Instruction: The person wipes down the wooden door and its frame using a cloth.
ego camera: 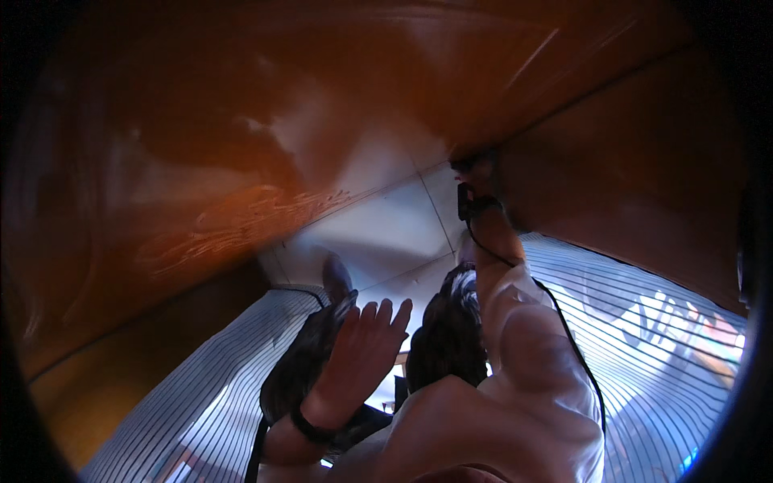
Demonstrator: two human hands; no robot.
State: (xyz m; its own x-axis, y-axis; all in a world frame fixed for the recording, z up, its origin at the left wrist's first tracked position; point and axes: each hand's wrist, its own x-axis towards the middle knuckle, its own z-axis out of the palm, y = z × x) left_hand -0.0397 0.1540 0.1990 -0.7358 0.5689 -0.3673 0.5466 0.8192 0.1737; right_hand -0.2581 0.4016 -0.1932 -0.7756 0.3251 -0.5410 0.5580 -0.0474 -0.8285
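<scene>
My left hand (365, 356), with a black band (311, 425) at the wrist, hovers over my legs with its back up. Its fingers are extended and slightly apart, and nothing is in it. My right hand (480, 172) reaches down to the low corner where a glossy orange-brown panel (374, 78) meets a darker brown panel (616, 175). Shadow covers its fingers, so whether they grip something is unclear. A small black device (464, 201) is strapped at that wrist, and a black cable (564, 314) runs from it along my arm. Pale streaks (241, 226) mark the orange-brown panel's lower part.
Between the panels lies a light tiled floor (386, 220) with dark joints. My feet (336, 275) and dark-trousered legs (447, 332) are below me. Striped, shiny surfaces flank me on the left (199, 374) and right (640, 362). A brown-yellow panel (121, 386) stands at lower left.
</scene>
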